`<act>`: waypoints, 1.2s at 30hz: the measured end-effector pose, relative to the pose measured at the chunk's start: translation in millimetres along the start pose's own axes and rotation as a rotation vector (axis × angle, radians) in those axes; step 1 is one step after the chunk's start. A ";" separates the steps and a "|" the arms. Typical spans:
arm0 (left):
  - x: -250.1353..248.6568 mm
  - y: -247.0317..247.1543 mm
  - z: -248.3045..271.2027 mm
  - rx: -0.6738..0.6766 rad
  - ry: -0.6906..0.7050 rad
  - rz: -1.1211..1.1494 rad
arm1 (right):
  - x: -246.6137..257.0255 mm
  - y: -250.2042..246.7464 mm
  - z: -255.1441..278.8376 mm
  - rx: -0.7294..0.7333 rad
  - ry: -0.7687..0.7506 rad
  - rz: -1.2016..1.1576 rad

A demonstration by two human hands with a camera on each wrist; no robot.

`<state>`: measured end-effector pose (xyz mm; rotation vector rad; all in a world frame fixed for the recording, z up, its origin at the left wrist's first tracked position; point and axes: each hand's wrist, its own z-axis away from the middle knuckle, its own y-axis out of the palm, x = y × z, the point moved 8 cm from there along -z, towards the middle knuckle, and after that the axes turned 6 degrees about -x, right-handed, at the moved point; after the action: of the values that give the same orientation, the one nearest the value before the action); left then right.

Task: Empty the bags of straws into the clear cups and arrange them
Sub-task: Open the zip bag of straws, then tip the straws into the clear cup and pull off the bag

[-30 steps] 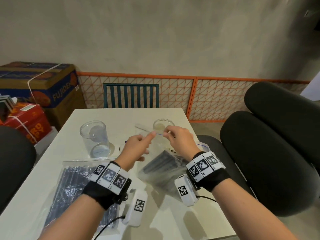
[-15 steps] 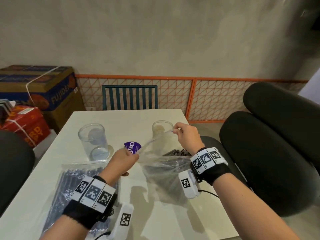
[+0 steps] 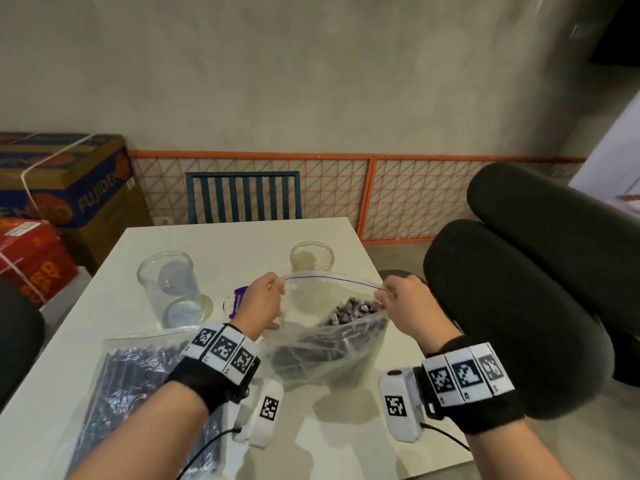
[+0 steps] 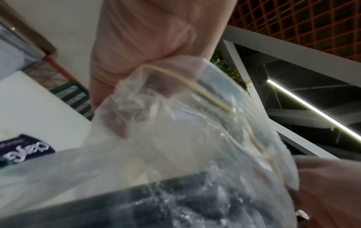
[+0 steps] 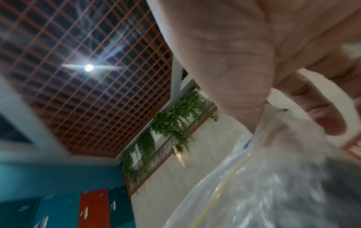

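— Left hand (image 3: pixel 261 301) and right hand (image 3: pixel 401 306)?
— Each pinches one end of the open bag (image 3: pixel 329 348)'s mouth, stretched across near the table (image 3: pixel 221 244)'s right edge.
— Nearest cup?
— Small cup (image 3: pixel 311 257), just beyond the mouth, toward the far edge; straws (image 3: pixel 349 311) point up-right.

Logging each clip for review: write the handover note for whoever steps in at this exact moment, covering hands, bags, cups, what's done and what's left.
Left hand: pinches the left end of the open bag's mouth.
Right hand: pinches the right end; the mouth is stretched wide between the two hands.
Open bag: held up over the table, its dark straws inside, ends showing at the mouth.
Second bag: flat on the table at near left, full; whether it is sealed cannot be told.
Left cup and far cup: upright, no straws in either.
Done: first bag opened.
Left: tip its straws into a cup, empty the second bag, arrange.
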<state>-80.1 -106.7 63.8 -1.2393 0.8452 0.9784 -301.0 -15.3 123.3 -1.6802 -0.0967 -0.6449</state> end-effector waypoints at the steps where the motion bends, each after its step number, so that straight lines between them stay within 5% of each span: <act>1: 3.2 5.7 1.0 0.025 -0.059 0.076 | -7.3 2.3 1.9 0.006 0.032 -0.177; 4: 9.7 24.2 5.9 0.087 -0.195 0.227 | -20.3 24.7 8.3 0.119 0.274 -0.824; 8: 23.4 36.8 10.6 0.106 -0.267 0.251 | -25.2 70.4 11.7 0.292 0.640 -1.274; 13: 40.4 10.7 22.6 0.101 -0.317 -0.040 | -30.1 88.1 10.2 0.312 0.788 -1.349; 16: 45.0 5.6 59.1 0.403 -0.492 -0.050 | -29.1 87.6 4.2 0.249 0.779 -1.368; 19: 40.2 26.2 89.7 0.658 -0.683 0.373 | -19.0 89.2 2.4 0.262 0.686 -1.369; 23: 42.0 45.5 80.2 0.355 -0.758 1.202 | -12.1 85.5 15.0 0.254 0.505 -1.058; 25: 44.3 51.6 79.8 0.262 -0.710 1.314 | -21.3 75.5 20.0 0.194 0.427 -0.663; 27: 46.6 57.2 82.8 0.219 -0.698 1.336 | -27.5 69.0 26.5 0.187 0.426 -0.579; 36: 67.0 61.3 87.9 0.100 -0.704 1.077 | -12.6 92.2 37.2 0.298 0.623 -1.685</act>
<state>-112.7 -7.4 -7.2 -0.1935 0.9476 2.0311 -260.5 2.1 33.4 -0.7008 -1.1484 -2.1913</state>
